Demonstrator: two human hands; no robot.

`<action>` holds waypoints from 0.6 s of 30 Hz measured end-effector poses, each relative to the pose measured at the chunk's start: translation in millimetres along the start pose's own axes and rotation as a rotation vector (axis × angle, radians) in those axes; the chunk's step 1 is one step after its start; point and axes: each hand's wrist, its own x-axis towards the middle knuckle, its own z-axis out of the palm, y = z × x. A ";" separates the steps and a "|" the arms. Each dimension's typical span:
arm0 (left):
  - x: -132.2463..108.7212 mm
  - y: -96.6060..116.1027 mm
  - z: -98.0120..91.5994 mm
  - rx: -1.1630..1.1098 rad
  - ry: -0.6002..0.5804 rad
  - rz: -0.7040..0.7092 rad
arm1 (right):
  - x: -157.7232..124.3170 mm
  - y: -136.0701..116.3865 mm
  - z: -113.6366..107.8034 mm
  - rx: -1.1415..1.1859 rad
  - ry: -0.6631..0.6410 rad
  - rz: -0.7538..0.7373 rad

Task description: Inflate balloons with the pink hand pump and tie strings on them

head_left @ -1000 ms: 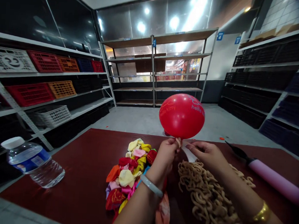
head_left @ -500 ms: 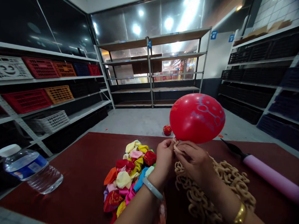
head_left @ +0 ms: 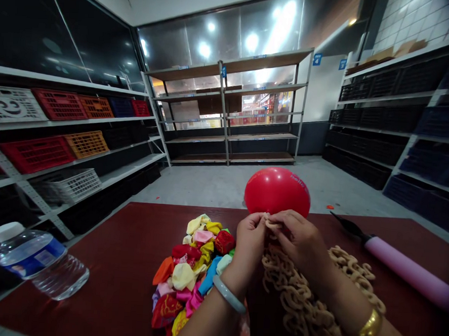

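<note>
An inflated red balloon (head_left: 278, 190) with printed lettering stands beyond my fingertips at the table's far edge. My left hand (head_left: 251, 240) pinches near the balloon's neck, thumb and fingers together. Against it, my right hand (head_left: 299, 241) grips a tan rubber band (head_left: 273, 224) at the same spot; the neck itself is mostly hidden by fingers. A heap of uninflated coloured balloons (head_left: 183, 277) lies left of my left wrist. Under and around my right forearm spreads a pile of tan rubber bands (head_left: 293, 289).
On the dark red table (head_left: 112, 262) a water bottle (head_left: 44, 261) leans at the left. A pink pump (head_left: 404, 267) with a black nozzle lies at the right. Metal shelves (head_left: 230, 112) stand behind, with crates (head_left: 57, 104) on the left racks.
The red balloon has dropped lower and leftward and turned, so its print faces differently. Both hands stay together at its neck. The small red ball on the floor is no longer visible.
</note>
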 end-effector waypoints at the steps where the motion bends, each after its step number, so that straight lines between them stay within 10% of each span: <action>1: 0.3 -0.3 -0.8 0.044 -0.002 0.010 | 0.4 -0.5 -0.9 0.004 0.006 -0.013; 18: -5.2 10.0 -6.1 0.654 -0.053 0.302 | 3.5 -1.1 -1.6 0.367 -0.021 0.321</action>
